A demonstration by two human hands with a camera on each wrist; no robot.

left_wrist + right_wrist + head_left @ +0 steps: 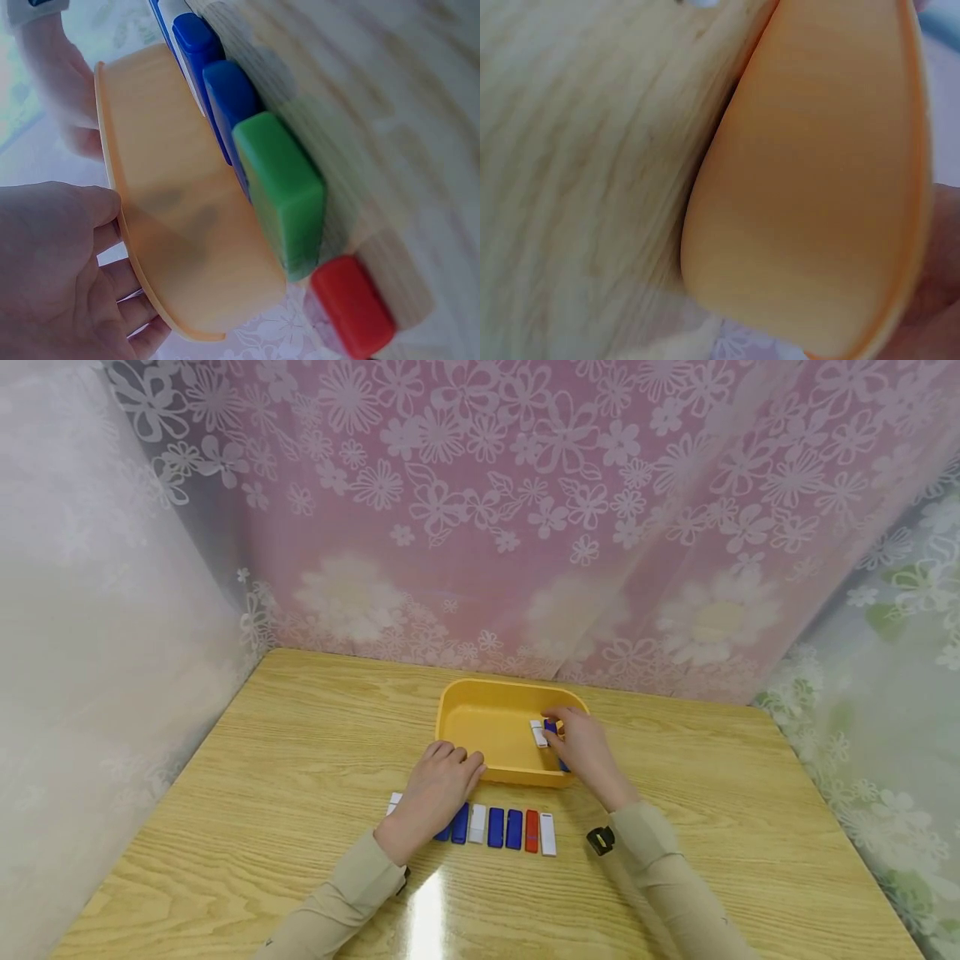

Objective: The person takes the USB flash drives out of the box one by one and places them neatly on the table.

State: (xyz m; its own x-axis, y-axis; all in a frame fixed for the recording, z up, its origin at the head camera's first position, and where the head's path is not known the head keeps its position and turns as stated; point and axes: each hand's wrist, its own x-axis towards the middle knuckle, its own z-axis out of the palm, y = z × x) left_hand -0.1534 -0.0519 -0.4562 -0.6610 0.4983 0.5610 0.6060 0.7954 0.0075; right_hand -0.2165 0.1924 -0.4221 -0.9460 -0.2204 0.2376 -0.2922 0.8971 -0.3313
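My left hand (438, 781) grips the near rim of a yellow plastic bin (480, 775), thumb outside and fingers over the rim in the left wrist view. My right hand (588, 752) reaches over the right side into the bin, its thumb and forefinger around a blue USB stick (551, 726); I cannot tell whether they pinch it. A white USB stick (538, 734) lies just left of these fingertips. Another blue stick (564, 765) shows partly below the hand. In the right wrist view the bin's outer wall (817, 172) hides most of that hand's fingers.
In front of the bin runs a row of sticks on the wooden table (300, 727): several blue (496, 827), several white (548, 834) and a red one (532, 831). My left hand hides a green stick (281, 187) and another red one (352, 304) from the head view. Floral curtains (487, 527) surround the table.
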